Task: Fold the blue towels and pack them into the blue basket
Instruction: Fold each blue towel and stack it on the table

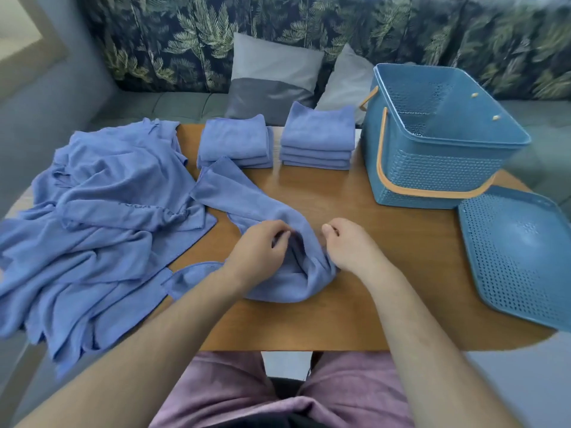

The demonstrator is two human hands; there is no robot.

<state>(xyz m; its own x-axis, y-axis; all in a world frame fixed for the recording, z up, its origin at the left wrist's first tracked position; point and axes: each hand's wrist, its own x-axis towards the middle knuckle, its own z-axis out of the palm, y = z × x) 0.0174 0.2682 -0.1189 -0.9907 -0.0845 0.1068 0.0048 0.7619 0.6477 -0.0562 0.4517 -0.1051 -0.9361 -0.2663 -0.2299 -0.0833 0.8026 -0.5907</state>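
Left hand [258, 247] and right hand [350, 247]: fingers curled, pinching a crumpled plush blue towel [247, 200]. Blue basket [438, 173]: perforated plastic, orange handle [380, 156]. Print on the loose pile [108, 186] is unreadable.

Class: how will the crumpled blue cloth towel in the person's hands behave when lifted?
The crumpled blue cloth towel bunches between the left hand and right hand, so probably floppy, sagging when lifted. It looks thin, so likely light.
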